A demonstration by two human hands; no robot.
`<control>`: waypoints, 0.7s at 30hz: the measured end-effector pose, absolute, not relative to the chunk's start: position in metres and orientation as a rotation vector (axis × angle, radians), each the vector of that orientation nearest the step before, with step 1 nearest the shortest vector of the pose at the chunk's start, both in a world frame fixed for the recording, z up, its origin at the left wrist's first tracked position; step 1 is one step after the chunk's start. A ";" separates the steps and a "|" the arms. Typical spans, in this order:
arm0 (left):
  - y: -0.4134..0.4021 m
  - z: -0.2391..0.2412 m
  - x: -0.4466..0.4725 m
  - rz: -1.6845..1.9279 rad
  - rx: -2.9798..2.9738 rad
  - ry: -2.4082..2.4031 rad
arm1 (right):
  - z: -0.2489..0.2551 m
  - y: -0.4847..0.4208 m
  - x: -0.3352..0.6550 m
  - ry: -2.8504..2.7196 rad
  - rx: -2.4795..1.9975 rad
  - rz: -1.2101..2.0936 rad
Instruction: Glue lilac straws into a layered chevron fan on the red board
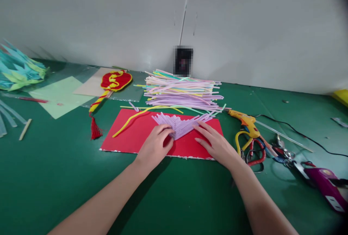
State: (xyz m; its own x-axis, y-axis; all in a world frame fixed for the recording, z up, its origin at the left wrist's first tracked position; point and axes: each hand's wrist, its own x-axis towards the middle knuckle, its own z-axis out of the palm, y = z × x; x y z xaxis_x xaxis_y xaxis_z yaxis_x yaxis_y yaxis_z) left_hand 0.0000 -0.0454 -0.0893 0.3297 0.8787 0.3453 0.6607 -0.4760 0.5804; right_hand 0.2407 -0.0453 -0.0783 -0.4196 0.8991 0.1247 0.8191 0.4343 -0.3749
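Left hand (154,141) curls against the lilac chevron (182,130), pinch unclear; right hand (217,145), spread, touches its right side

Two bare forearms (108,193), slim and smooth in outline (the wrists (138,165) bare too), with slender fingers (208,129).

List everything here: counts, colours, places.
Table: 1, green, below
Wall: 1, grey, back
Board: 1, red, centre
Chevron: 1, lilac, on board
Loose stem: 1, yellow, on board
Stems: many, pastel, behind board
Blurred object: 1, black, back
Papers: 2, pastel, left
Ornament: 1, red/yellow, left
Leaves: many, teal, left
Sticks: several, clear, both sides
Glue gun: 1, yellow, right
Scissors: count unclear, yellow/red, right
Keys: bunch, silver, right
Item: 1, purple, right
Left hand: 1, bare, at chevron
Right hand: 1, bare, at chevron
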 end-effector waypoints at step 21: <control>-0.045 -0.091 0.000 0.916 2.282 1.373 | -0.076 -0.049 0.249 -2.586 -1.489 0.391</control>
State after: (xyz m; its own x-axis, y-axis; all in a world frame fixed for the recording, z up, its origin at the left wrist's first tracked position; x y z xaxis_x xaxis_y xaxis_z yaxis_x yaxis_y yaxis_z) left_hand 0.0004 -0.0448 -0.0905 0.3310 0.8734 0.3572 0.6654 -0.4845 0.5679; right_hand 0.2488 -0.0485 -0.0763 -0.5035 0.8639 -0.0145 0.8296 0.4787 -0.2874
